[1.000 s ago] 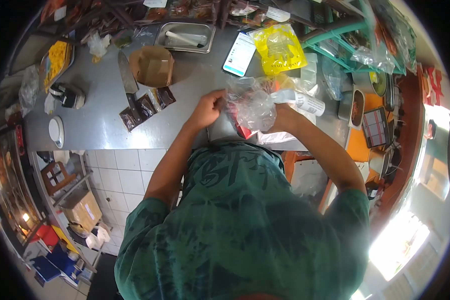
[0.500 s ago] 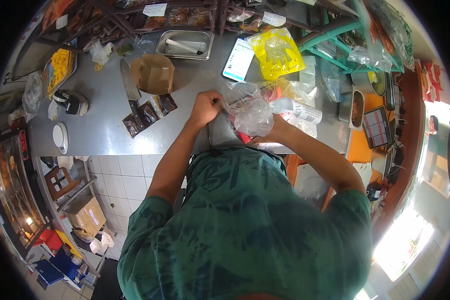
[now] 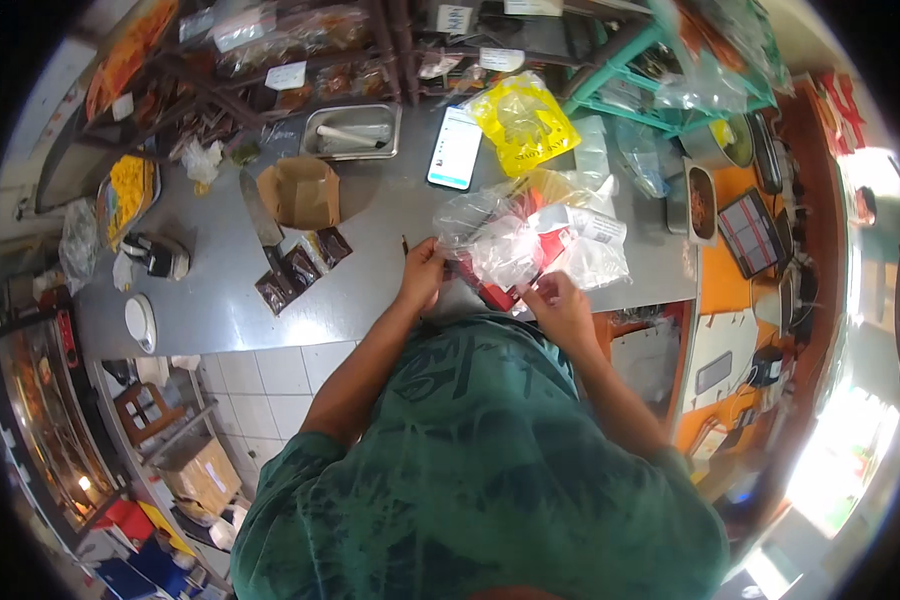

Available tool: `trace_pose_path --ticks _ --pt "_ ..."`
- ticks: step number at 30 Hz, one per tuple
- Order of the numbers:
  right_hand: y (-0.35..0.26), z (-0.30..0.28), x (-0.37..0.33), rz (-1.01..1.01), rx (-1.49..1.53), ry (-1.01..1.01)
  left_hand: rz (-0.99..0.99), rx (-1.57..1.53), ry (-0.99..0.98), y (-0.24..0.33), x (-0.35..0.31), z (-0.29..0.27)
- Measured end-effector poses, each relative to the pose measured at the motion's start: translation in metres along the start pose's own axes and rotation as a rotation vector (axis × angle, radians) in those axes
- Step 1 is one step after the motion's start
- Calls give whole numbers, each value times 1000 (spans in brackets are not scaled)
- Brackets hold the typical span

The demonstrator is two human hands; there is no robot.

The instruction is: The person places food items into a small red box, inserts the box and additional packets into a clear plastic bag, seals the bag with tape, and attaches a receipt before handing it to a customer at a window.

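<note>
A clear plastic bag [image 3: 505, 252] lies bunched on the steel counter in front of me, over red and white packaging [image 3: 498, 294]. Closed fingers of my left hand [image 3: 425, 272] pinch the bag's left edge. Just beyond that hand shows a short, thin dark stick [image 3: 405, 243]. At the near right side of the bundle, my right hand [image 3: 562, 305] is closed, its fingertips on the near edge of the plastic. Right behind the bag lies a white printed paper or label [image 3: 595, 222]; what it is fixed to cannot be made out.
Beyond the bag are a phone [image 3: 454, 148] and a yellow plastic bag [image 3: 526, 125]. Toward the left lie an open cardboard box [image 3: 300, 193], a knife [image 3: 261, 212] and dark sachets [image 3: 290, 284]. A steel tray [image 3: 351, 131] stands at the back, below packed racks.
My right hand has come from the bag's right side to its near edge. The clear plastic has sunk lower and spread, showing more red beneath. The whole view has shifted slightly.
</note>
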State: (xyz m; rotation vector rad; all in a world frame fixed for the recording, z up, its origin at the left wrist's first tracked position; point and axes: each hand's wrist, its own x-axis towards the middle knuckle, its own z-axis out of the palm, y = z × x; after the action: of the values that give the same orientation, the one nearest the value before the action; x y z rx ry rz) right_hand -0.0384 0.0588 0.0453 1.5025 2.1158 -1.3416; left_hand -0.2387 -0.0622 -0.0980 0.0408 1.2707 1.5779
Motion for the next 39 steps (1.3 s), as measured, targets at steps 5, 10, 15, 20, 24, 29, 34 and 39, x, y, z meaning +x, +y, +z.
trace_pose_path --ticks 5,10,15,20,24,29,34,39 --pt "36 66 19 176 1332 -286 67 128 -88 -4 -10 14" --pt "37 74 22 71 1569 -256 317 499 2 22 -3 21" --pt "35 61 21 27 1524 -279 360 581 77 34 16 12" --pt "36 56 21 50 1482 -282 368 641 173 39 26 18" --pt "36 60 20 76 1496 -245 387 731 289 38 45 17" --pt "33 58 14 64 1517 -171 415 833 334 43 62 28" --pt "53 52 -25 5 1363 -336 459 626 397 79 112 1" --pt "57 57 -19 -58 1247 -568 661 1054 96 108 77 24"
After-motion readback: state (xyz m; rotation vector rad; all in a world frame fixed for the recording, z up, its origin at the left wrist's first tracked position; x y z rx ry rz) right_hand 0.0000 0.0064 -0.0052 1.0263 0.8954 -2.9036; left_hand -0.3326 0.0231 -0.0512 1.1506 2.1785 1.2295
